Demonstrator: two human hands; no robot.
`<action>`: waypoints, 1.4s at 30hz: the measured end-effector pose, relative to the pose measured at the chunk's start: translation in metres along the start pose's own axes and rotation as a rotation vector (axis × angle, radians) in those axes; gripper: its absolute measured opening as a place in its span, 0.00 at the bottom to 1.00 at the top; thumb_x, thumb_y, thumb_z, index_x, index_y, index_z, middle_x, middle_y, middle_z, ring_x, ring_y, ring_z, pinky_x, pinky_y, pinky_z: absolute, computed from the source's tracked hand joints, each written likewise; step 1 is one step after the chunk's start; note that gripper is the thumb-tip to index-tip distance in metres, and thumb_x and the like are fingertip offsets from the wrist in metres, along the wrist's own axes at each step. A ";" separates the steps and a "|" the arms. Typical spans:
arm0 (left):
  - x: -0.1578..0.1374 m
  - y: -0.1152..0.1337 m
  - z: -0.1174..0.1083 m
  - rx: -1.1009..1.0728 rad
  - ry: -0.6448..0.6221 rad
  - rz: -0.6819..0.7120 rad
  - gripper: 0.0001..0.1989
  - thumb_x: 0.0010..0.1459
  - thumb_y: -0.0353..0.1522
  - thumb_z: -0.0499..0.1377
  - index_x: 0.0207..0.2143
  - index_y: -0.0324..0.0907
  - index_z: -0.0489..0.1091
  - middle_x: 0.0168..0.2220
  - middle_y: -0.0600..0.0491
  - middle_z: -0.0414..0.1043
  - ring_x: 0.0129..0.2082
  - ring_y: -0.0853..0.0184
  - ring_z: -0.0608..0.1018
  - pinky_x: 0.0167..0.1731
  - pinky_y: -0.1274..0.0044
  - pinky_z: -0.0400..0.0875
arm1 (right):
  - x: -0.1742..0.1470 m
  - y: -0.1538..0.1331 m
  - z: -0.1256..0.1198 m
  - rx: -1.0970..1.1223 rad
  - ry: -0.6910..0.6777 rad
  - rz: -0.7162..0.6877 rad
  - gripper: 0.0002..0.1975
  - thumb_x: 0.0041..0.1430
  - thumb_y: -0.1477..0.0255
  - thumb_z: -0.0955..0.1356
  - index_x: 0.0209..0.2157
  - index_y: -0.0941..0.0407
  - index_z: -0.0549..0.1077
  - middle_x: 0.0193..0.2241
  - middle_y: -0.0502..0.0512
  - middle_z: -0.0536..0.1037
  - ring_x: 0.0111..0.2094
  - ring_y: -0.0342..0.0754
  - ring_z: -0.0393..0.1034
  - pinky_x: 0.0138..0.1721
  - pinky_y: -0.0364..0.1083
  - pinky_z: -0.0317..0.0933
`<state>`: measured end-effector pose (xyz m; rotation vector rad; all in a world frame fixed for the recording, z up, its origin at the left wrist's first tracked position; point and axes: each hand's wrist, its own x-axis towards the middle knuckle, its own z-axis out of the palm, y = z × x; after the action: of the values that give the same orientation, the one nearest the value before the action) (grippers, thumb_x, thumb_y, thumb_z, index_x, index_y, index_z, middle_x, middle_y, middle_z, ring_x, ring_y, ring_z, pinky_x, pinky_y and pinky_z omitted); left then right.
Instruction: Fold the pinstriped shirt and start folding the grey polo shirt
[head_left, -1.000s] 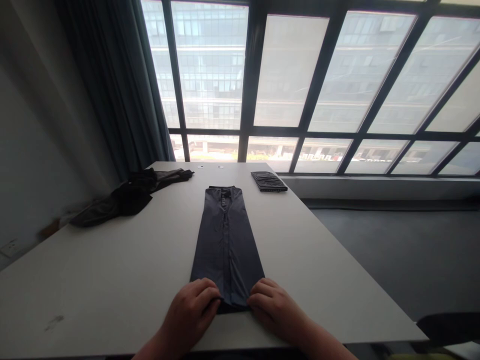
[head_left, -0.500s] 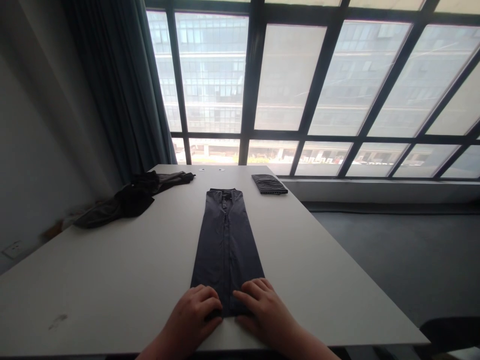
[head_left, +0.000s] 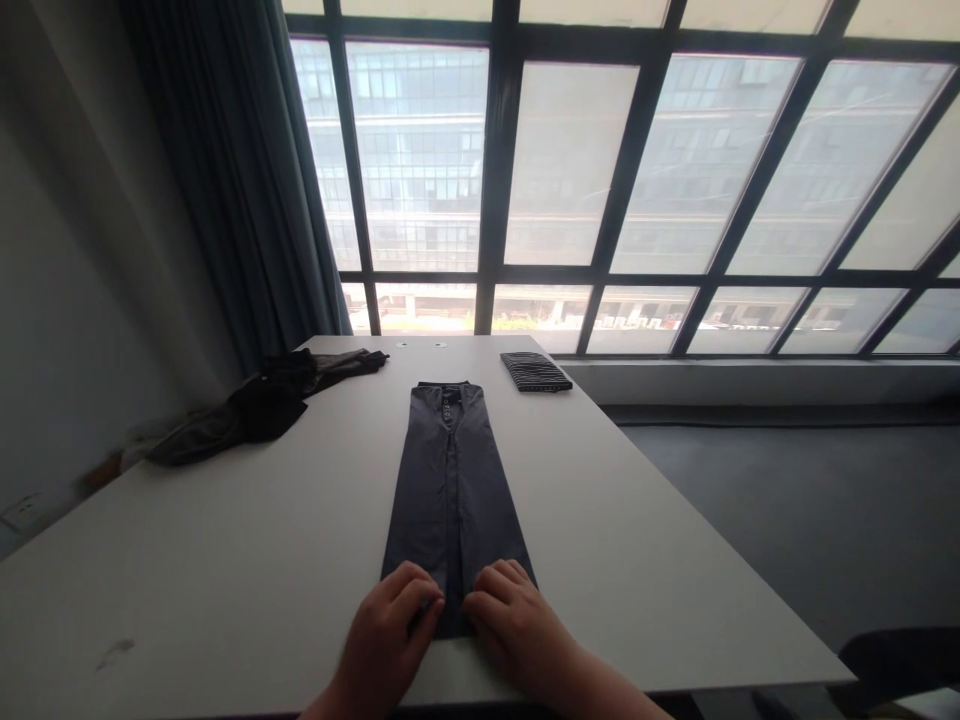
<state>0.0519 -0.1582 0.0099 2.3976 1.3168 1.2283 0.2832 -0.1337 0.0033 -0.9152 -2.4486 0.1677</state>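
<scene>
A dark grey shirt (head_left: 453, 480) lies on the white table, folded lengthwise into a long strip. Its collar and small buttons are at the far end, and its two sides meet near a middle seam. My left hand (head_left: 394, 625) is closed at the near left part of the shirt, thumb and fingers pinched on the cloth. On the near right part, my right hand (head_left: 514, 620) has its fingers curled and closed on the cloth. The fingers cover both near corners; a short stretch of the near edge shows between the hands.
A folded black-and-white striped garment (head_left: 535, 371) rests at the table's far right edge. Crumpled dark clothing (head_left: 262, 405) lies along the left edge. The white table (head_left: 247, 570) ends at a window wall, with a dark curtain (head_left: 225, 180) at left.
My fingers have drawn in from lying flatter to a pinch on the shirt's near end. The dark gap along the shirt's middle looks wider near my hands. The view has shifted slightly.
</scene>
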 end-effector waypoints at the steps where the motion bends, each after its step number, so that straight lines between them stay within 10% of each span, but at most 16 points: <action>1: 0.000 0.000 0.002 0.014 0.002 0.005 0.08 0.71 0.30 0.55 0.38 0.46 0.72 0.37 0.51 0.76 0.35 0.65 0.79 0.37 0.75 0.75 | 0.000 0.000 0.000 0.006 0.007 -0.004 0.07 0.69 0.75 0.65 0.38 0.54 0.74 0.37 0.54 0.75 0.39 0.49 0.65 0.45 0.49 0.56; 9: -0.002 -0.001 -0.001 0.069 -0.316 0.032 0.12 0.55 0.23 0.64 0.40 0.46 0.74 0.43 0.52 0.79 0.42 0.60 0.80 0.44 0.69 0.76 | 0.000 -0.001 0.000 0.039 -0.127 0.018 0.07 0.63 0.73 0.70 0.43 0.51 0.77 0.39 0.52 0.77 0.41 0.50 0.68 0.47 0.50 0.58; 20: -0.014 -0.033 -0.024 0.287 -0.483 0.197 0.34 0.64 0.32 0.63 0.71 0.55 0.63 0.72 0.51 0.63 0.68 0.53 0.70 0.66 0.58 0.69 | -0.002 0.002 -0.001 0.129 -0.103 0.028 0.08 0.63 0.74 0.72 0.43 0.50 0.79 0.44 0.52 0.79 0.47 0.49 0.72 0.54 0.50 0.60; 30: -0.022 -0.021 -0.039 0.171 -0.296 0.078 0.22 0.57 0.23 0.62 0.53 0.50 0.77 0.51 0.49 0.79 0.49 0.58 0.81 0.50 0.69 0.78 | -0.007 -0.005 -0.017 0.105 -0.172 0.009 0.18 0.65 0.74 0.69 0.54 0.49 0.79 0.54 0.56 0.79 0.55 0.55 0.70 0.61 0.56 0.62; 34: -0.019 -0.023 -0.035 0.113 -0.306 0.062 0.11 0.59 0.22 0.61 0.38 0.47 0.77 0.39 0.52 0.78 0.38 0.63 0.79 0.42 0.75 0.73 | 0.007 -0.008 -0.030 0.111 -0.349 -0.037 0.31 0.67 0.72 0.67 0.70 0.46 0.66 0.71 0.54 0.64 0.73 0.62 0.52 0.73 0.66 0.46; 42: -0.014 -0.018 -0.045 0.099 -0.335 0.074 0.09 0.62 0.23 0.59 0.33 0.45 0.74 0.34 0.53 0.76 0.35 0.65 0.77 0.38 0.76 0.69 | 0.047 0.012 -0.032 0.149 -0.505 0.058 0.31 0.73 0.63 0.63 0.74 0.46 0.58 0.74 0.52 0.58 0.77 0.64 0.42 0.73 0.74 0.32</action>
<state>0.0045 -0.1692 0.0223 2.5960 1.2194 0.7450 0.2762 -0.0962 0.0473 -0.9683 -2.8119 0.6651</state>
